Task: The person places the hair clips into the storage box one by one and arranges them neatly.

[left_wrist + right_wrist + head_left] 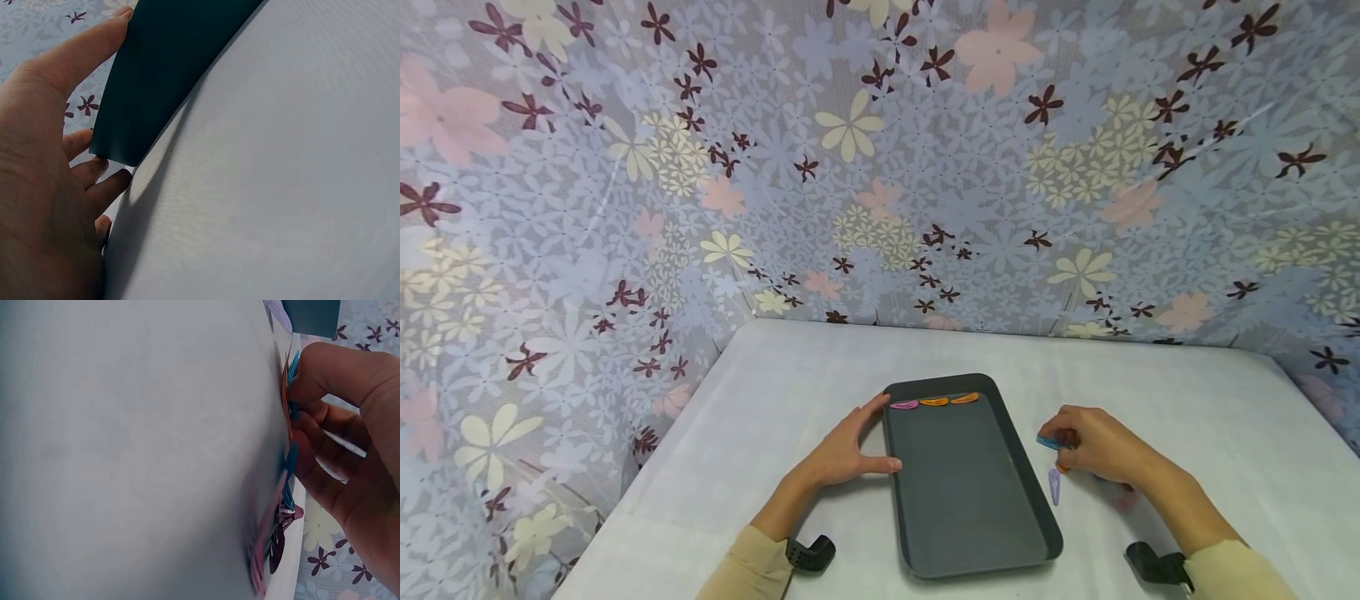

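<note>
A dark grey tray [964, 492] lies on the white table. Along its far end sit a pink hair clip [904, 405] and two orange hair clips [934, 402]. My left hand [842, 450] rests at the tray's left side, fingers spread, thumb reaching over the rim; the left wrist view shows its fingertips at the tray wall [144, 94]. To the right of the tray, my right hand [1093, 442] pinches a blue hair clip [1048, 442] between thumb and fingers. An orange hair clip [285, 394] shows right beside it in the right wrist view.
A lilac hair clip [1055, 487] lies between the tray and my right hand. Under the right wrist are a pink clip [1126, 500] and other clips, partly hidden. A flowered cloth [880, 183] hangs behind the white table [820, 358].
</note>
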`<state>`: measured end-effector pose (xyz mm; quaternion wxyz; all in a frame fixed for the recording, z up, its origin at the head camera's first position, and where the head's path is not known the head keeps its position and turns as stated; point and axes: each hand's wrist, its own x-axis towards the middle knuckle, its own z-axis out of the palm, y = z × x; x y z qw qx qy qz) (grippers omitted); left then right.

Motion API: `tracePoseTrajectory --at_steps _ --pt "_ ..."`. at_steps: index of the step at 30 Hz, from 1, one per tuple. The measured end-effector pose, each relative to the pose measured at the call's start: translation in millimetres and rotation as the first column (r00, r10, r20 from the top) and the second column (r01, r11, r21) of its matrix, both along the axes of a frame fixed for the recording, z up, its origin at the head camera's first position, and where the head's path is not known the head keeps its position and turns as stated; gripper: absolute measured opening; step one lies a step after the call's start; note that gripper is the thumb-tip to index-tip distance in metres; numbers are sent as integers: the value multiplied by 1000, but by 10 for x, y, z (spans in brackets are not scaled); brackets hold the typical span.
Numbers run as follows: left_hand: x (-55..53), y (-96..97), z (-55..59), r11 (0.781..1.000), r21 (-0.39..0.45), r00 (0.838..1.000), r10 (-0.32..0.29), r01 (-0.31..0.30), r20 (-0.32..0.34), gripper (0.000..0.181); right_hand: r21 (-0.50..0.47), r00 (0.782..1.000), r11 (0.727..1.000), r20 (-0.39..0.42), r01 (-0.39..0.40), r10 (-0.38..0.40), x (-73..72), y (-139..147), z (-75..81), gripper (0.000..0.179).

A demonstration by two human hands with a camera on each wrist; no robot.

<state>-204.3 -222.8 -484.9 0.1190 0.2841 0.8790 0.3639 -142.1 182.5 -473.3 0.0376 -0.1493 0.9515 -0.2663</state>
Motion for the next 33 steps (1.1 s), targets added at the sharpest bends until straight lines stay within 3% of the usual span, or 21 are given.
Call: tracePoseTrajectory --at_steps 12,23,33 --pt "-10 6 -13 1000 -7 1000 3 -4 -18 98 13 999 999 24 47 -47 -22 -1 -1 31" --pt "-6 5 -3 1000 -3 1000 7 -7 -10 98 -26 997 999 64 45 -44 -78 -15 19 32" --pt "-5 6 0 1000 -11 1000 7 -7 -12 99 -10 1000 1000 26 5 -5 -138 -80 138 33"
